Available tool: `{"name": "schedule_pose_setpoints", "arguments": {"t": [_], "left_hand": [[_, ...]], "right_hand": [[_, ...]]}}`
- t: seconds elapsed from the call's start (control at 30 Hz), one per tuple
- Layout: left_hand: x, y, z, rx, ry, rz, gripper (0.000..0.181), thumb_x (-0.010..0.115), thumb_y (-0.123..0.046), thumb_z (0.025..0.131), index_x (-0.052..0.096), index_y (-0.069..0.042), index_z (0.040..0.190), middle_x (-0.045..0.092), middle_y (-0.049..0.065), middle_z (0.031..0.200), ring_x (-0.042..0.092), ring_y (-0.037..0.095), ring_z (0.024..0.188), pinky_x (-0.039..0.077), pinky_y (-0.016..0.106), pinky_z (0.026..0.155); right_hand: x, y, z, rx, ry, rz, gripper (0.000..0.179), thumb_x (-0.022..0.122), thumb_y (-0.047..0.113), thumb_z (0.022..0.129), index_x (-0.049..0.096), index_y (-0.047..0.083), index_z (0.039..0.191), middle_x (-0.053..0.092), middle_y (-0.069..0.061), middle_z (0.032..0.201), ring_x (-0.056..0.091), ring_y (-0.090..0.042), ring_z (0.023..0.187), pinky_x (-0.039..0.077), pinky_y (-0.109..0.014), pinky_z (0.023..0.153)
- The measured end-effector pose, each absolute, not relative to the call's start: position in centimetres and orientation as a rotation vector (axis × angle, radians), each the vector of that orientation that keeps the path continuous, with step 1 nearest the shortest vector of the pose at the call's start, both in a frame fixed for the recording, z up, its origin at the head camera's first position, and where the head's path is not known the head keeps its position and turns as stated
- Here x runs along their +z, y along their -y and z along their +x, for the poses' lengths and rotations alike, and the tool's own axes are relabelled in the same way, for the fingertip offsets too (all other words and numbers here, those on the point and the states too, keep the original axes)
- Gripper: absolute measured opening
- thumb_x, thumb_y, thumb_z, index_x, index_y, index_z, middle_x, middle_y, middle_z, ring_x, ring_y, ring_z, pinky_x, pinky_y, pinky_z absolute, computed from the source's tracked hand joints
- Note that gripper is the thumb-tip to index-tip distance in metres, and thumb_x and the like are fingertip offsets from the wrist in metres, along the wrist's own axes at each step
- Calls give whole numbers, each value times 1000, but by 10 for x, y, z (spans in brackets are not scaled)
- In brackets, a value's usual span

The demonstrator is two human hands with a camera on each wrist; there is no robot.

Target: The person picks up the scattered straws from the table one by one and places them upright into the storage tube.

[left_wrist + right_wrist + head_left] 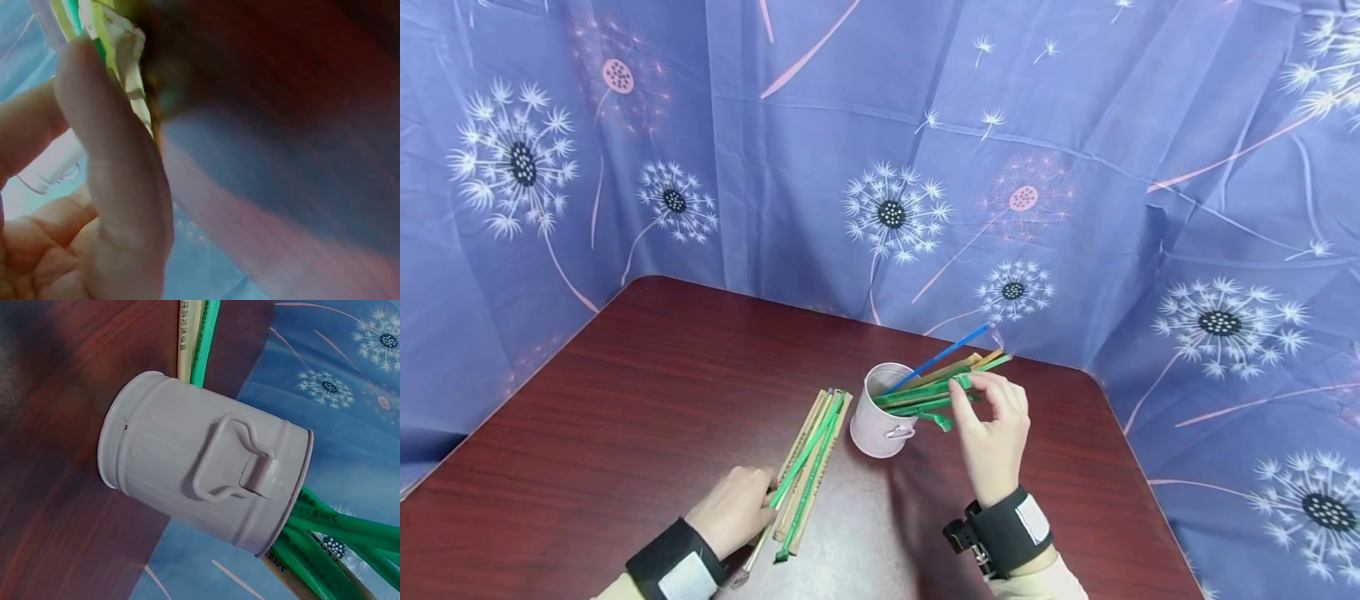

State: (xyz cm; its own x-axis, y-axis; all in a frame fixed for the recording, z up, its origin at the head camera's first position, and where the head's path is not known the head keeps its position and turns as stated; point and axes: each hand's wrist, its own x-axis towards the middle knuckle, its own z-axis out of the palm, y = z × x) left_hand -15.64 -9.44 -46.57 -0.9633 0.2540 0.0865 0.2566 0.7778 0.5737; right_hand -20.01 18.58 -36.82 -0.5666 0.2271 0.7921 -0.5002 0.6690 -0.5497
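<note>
A small pale-pink metal bucket (874,427) stands upright with several wrapped straws (925,392) leaning out to its right, mostly green, some brown. My right hand (996,429) pinches the upper end of a green straw between thumb and index finger, beside the bucket. To the bucket's left lies a loose row of green and brown paper-wrapped straws (808,479). My left hand (733,508) is at the near end of this row, its fingers on a green wrapped straw (797,467) that crosses the others. In the left wrist view, curled fingers (119,169) partly cover the straw ends.
The bucket's wire handle (212,456) hangs on its side, facing the right wrist camera. A blue straw (947,354) sticks out above the rest. The dark red wooden table (625,400) ends at a blue dandelion-print curtain (805,208) behind and at both sides.
</note>
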Motion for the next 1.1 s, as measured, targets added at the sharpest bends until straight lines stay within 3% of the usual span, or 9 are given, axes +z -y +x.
{"name": "schedule_pose_setpoints", "arguments": {"t": [0.1,0.27,0.4,0.5,0.73,0.97,1.1], "left_hand": [[-465,96,-156,-952,2950,-423,12,71,2,68,64,-8,71,48,-5,59,43,12,56,42,33,51],[-466,96,-154,-919,2895,-441,24,70,1,70,52,-13,62,40,-6,56,38,11,55,37,31,50],[-463,95,-156,-941,2884,-392,12,73,-3,74,63,-7,73,48,-3,62,44,12,60,45,34,55],[-459,94,-156,-967,2872,-355,10,74,-4,77,68,-4,84,52,-2,68,48,12,64,49,36,59],[-452,90,-153,-1057,2789,-343,12,74,-8,83,68,-8,93,62,-3,78,60,11,70,53,34,62],[-439,82,-149,-1182,2699,-389,11,72,-10,86,66,-12,95,62,-5,83,53,1,67,48,26,57],[-432,78,-146,-1262,2616,-465,16,73,-7,84,66,-15,96,65,-5,89,58,0,71,50,24,58]], "right_hand": [[-370,-184,-202,950,1985,239,13,78,10,82,76,-3,84,72,-14,95,54,-27,94,38,-43,82],[-372,-184,-204,874,2036,243,13,79,10,80,75,-2,79,70,-14,96,52,-32,96,36,-48,86],[-374,-184,-204,843,2057,226,12,78,11,80,76,-1,79,70,-13,96,52,-33,96,35,-53,88],[-374,-184,-203,836,2074,216,14,78,12,80,77,-1,85,69,-13,97,51,-33,98,34,-56,91],[-371,-180,-200,858,2043,250,34,79,14,81,75,0,111,66,-17,109,49,-36,107,33,-57,94],[-363,-170,-193,870,2014,338,35,77,15,83,74,1,115,74,-16,107,51,-32,107,33,-56,93],[-357,-163,-185,957,2040,388,36,77,14,84,74,2,118,77,-10,102,54,-24,105,33,-51,91]]}}
